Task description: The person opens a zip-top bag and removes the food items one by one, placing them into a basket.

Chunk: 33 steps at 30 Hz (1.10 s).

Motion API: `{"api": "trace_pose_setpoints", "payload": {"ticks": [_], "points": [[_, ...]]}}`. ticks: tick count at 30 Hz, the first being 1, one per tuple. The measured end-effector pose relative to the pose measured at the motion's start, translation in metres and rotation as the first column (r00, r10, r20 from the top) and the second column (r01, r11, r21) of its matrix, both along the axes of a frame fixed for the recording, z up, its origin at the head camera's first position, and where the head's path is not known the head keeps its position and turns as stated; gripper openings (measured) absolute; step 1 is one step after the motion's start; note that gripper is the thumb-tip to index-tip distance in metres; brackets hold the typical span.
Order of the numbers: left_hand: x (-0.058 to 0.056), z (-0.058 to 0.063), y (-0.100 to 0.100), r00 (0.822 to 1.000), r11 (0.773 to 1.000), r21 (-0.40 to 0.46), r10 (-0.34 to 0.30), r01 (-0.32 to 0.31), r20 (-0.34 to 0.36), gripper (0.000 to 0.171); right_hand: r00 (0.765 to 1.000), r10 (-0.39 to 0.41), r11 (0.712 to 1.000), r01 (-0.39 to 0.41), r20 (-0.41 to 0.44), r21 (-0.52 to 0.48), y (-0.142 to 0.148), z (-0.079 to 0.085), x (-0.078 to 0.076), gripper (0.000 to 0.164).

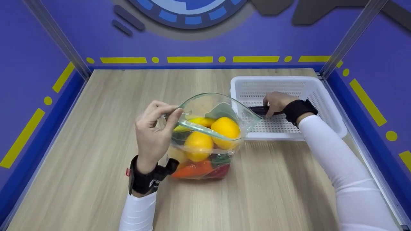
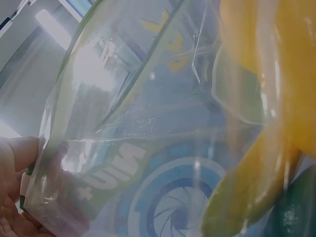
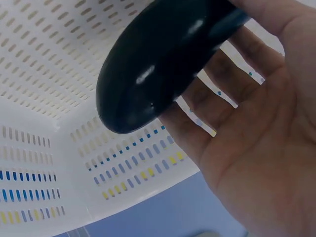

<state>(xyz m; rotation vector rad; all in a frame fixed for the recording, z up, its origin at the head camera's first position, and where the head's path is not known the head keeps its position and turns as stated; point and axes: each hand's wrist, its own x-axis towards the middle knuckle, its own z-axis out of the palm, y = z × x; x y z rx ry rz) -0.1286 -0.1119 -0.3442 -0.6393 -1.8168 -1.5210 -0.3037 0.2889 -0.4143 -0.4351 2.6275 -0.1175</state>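
A clear zip bag (image 1: 200, 129) stands with its mouth open near the middle of the table. My left hand (image 1: 153, 128) pinches the left end of its rim between thumb and fingers. Inside are two orange round fruits (image 1: 225, 127), a yellow banana (image 2: 247, 185), an orange carrot-like piece (image 1: 192, 169) and a dark red piece (image 1: 218, 172). Over at the right, my right hand (image 1: 277, 102) reaches into a white basket (image 1: 273, 79) and grips a dark, glossy eggplant (image 3: 148, 74). The bag's right corner overlaps part of the eggplant in the head view.
The perforated basket sits at the table's back right, close to the right wall (image 1: 369, 96). A blue back wall (image 1: 192, 48) with yellow marks borders the wooden table (image 1: 112, 112). The bag stands just left of the basket.
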Motion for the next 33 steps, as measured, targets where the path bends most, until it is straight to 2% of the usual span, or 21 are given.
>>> {"api": "trace_pose_setpoints", "payload": {"ticks": [6, 9, 12, 14, 16, 18, 22, 26, 29, 31, 33], "points": [[0.000, 0.000, 0.000, 1.000, 1.000, 0.002, -0.015, 0.015, -0.007, 0.003, 0.999, 0.001, 0.999, -0.003, -0.051, -0.039, 0.009, -0.013, 0.001, 0.044], [0.000, 0.000, 0.000, 1.000, 1.000, 0.000, -0.010, 0.010, -0.006, 0.003, 0.998, 0.004, 0.999, -0.007, -0.067, -0.046, 0.008, -0.011, 0.003, 0.042], [0.000, 0.000, -0.001, 1.000, 1.000, -0.002, 0.003, -0.003, -0.004, 0.003, 0.994, 0.004, 0.996, -0.013, -0.105, -0.085, 0.001, 0.003, 0.006, 0.041], [0.000, -0.001, -0.002, 1.000, 1.000, -0.003, 0.010, -0.010, -0.003, 0.003, 0.986, 0.018, 0.989, -0.041, -0.164, -0.143, -0.006, 0.021, 0.010, 0.039], [0.000, -0.001, -0.002, 1.000, 1.000, 0.000, 0.017, -0.017, 0.000, 0.003, 0.968, 0.033, 0.972, -0.089, -0.250, -0.217, -0.016, 0.042, 0.018, 0.037], [0.000, -0.001, -0.001, 1.000, 1.000, 0.000, 0.022, -0.022, 0.004, 0.003, 0.934, 0.053, 0.947, -0.159, -0.352, -0.280, -0.027, 0.065, 0.029, 0.034], [0.001, -0.001, -0.002, 0.999, 0.999, -0.001, 0.033, -0.033, 0.008, 0.004, 0.831, 0.084, 0.904, -0.296, -0.550, -0.309, -0.050, 0.110, 0.061, 0.029], [0.001, -0.001, -0.002, 0.999, 0.999, 0.002, 0.042, -0.042, 0.014, 0.006, 0.748, 0.085, 0.881, -0.365, -0.658, -0.301, -0.076, 0.147, 0.102, 0.026], [0.001, -0.002, -0.001, 0.999, 0.999, 0.002, 0.045, -0.045, 0.020, 0.004, 0.687, 0.099, 0.854, -0.430, -0.720, -0.293, -0.093, 0.166, 0.132, 0.025], [0.001, -0.001, 0.000, 0.999, 0.999, 0.001, 0.048, -0.048, 0.023, 0.003, 0.636, 0.135, 0.827, -0.494, -0.760, -0.266, -0.104, 0.171, 0.149, 0.023], [0.000, -0.001, 0.000, 0.999, 0.999, -0.004, 0.048, -0.048, 0.024, 0.003, 0.600, 0.186, 0.797, -0.555, -0.778, -0.238, -0.116, 0.170, 0.164, 0.021]]}}
